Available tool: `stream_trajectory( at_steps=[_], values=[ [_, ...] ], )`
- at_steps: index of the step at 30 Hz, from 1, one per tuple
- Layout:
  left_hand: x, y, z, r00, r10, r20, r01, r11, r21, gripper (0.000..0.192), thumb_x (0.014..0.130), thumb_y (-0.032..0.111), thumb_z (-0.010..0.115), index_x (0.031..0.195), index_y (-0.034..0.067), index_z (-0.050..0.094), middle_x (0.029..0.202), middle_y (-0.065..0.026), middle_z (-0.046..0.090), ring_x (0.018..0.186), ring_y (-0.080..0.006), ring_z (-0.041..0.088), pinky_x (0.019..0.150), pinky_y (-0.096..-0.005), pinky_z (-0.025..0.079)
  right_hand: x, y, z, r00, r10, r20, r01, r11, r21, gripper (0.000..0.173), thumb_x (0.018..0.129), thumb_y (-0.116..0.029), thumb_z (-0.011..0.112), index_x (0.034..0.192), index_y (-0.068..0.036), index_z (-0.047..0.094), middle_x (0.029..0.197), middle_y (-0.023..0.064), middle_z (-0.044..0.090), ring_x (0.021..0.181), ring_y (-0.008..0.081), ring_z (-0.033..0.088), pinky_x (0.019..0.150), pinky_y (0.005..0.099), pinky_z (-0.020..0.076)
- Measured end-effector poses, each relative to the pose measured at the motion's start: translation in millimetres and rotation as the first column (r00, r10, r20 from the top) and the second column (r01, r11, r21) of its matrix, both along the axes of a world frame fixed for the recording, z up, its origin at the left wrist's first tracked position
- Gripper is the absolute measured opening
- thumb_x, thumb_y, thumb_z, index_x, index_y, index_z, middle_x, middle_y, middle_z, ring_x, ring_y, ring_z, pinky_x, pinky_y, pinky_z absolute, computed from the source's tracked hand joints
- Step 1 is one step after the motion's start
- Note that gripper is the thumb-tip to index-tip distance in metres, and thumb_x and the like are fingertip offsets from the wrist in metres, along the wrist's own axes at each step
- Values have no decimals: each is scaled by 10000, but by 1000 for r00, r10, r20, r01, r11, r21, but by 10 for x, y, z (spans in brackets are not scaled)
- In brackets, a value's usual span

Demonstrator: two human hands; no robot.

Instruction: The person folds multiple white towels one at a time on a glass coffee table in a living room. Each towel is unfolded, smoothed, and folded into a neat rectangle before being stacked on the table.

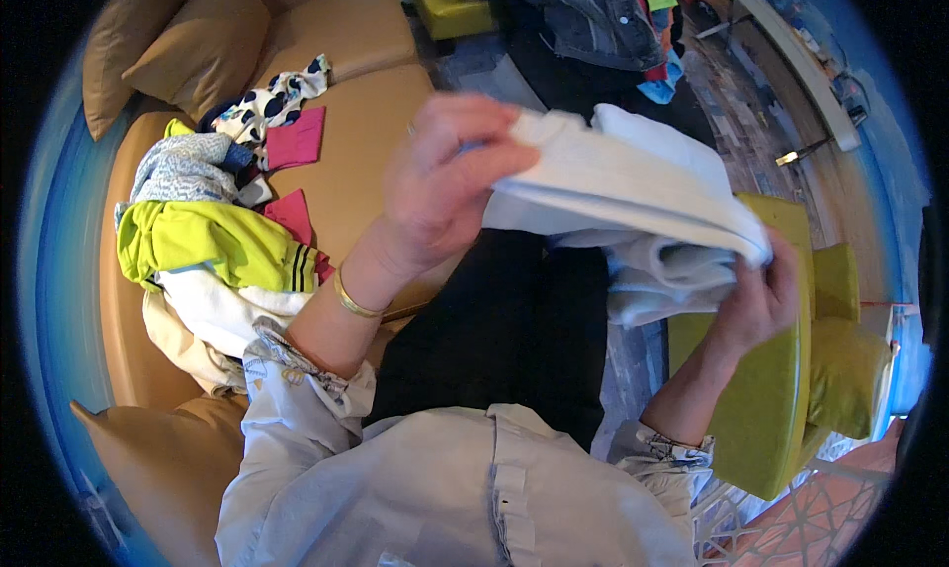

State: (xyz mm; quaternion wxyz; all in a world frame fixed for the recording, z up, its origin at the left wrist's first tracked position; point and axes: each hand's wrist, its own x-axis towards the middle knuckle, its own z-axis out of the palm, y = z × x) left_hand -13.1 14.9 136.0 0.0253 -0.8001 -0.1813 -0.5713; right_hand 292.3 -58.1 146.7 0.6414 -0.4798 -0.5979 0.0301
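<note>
A white garment [623, 181] of thick cloth is stretched between my two hands above my lap. Its band-like edge runs from one hand to the other, and looser folds hang below it at the right. My left hand [445, 174] pinches the band's left end between thumb and fingers. At the opposite end, my right hand [767, 293] grips the lower corner, its fingers partly hidden by the cloth. What kind of garment it is cannot be told from these folds.
Left of me, a tan sofa [371, 115] bears a yellow-green garment [207, 241], a patterned grey one [182, 166], a spotted cloth [270, 107] and pink cloth [295, 138]. More clothes, including dark denim [600, 26], lie ahead. A green armchair [764, 389] stands at right.
</note>
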Motion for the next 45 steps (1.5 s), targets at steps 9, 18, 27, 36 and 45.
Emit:
stream_trajectory(
  at_steps=[9,18,27,36,45],
  values=[
    [436,707,567,923,103,371,-28,979,-200,143,824,-12,693,952,52,694,896,-44,666,815,-148,629,739,-268,496,116,333,362,997,-18,77,16,1000,19,159,872,-14,643,1025,-10,685,910,52,663,790,102,595,719,243,486],
    [308,1090,1037,818,-85,568,233,953,-194,171,838,-83,578,960,11,654,929,-44,657,872,-127,597,785,-260,481,-183,582,970,979,-45,199,57,997,-58,115,825,-58,715,936,-25,722,721,-29,610,649,34,514,576,191,406],
    [-1615,83,-90,543,270,795,154,899,-410,191,893,28,589,1079,7,629,979,-129,685,850,-219,665,783,-330,546,-926,-800,533,511,859,30,-735,455,-503,313,831,-144,761,1102,-37,648,675,72,625,526,205,611,480,317,480],
    [-2048,-566,-1635,275,746,606,-54,641,-765,125,898,45,584,1009,4,624,971,-131,686,823,-222,670,777,-361,565,-882,-985,-125,593,802,-67,-501,303,-811,382,837,-249,750,1142,-65,608,827,116,615,721,283,629,639,365,501],
    [-2272,-467,-897,317,373,872,333,817,-471,155,960,99,493,1003,10,612,971,-112,669,817,-196,640,789,-346,545,-813,-937,162,304,839,-451,-732,-97,-674,365,837,-170,733,1168,-66,621,741,42,550,662,170,577,635,315,478]
  ],
)
